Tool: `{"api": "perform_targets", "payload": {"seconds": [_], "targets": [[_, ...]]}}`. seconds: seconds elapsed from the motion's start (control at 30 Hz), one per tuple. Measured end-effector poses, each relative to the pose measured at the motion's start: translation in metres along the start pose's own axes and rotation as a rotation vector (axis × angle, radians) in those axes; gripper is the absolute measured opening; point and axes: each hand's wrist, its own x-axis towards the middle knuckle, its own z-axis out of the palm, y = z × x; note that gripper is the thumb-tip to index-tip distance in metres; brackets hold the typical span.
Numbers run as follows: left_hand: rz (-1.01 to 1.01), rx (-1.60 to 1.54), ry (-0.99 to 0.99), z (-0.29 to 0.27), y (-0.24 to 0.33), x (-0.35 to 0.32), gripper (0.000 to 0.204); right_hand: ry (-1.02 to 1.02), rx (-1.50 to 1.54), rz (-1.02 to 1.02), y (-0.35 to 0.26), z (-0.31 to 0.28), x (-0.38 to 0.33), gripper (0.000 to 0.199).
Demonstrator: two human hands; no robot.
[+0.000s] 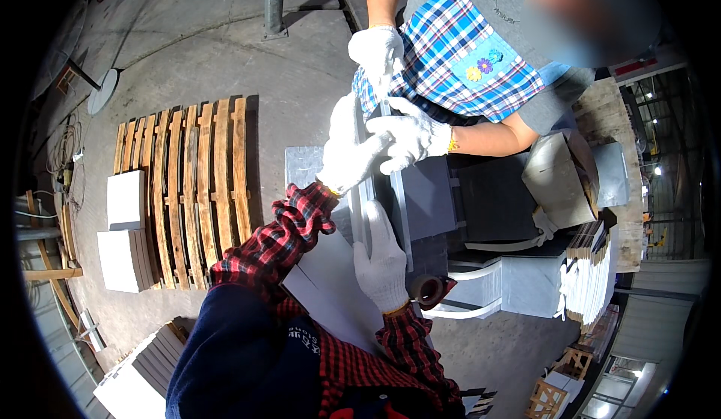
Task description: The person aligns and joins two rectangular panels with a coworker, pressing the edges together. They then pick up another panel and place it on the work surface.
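A long, narrow whitish strip runs along the edge of a dark grey slab-like piece between me and a co-worker. My left hand, in a white glove, is closed around its upper part. Nearer to me, my right hand, gloved too, grips the strip's lower end, fingers stretched along it and thumb to the left. A second pale strip lies parallel on the right. The co-worker's gloved hands hold the far end, one almost touching my left fingers. Whether anything lies under our palms is hidden.
A brown tape roll sits right of my right wrist. White panels lie in front of me. On the left is a wooden pallet with white boxes or blocks. Grey slabs and cardboard stand at right; a metal post rises behind.
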Motion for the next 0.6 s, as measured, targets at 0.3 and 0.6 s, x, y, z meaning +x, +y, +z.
{"api": "perform_targets", "payload": {"seconds": [0.3,0.6], "targets": [[-0.012,-0.012,0.001,0.0,0.005,0.0,0.093,-0.001,0.012,0.013,0.0,-0.001,0.0,0.062],[-0.028,-0.003,0.0,0.001,0.003,0.001,0.092,-0.001,0.003,0.019,-0.001,-0.001,0.0,0.062]]}}
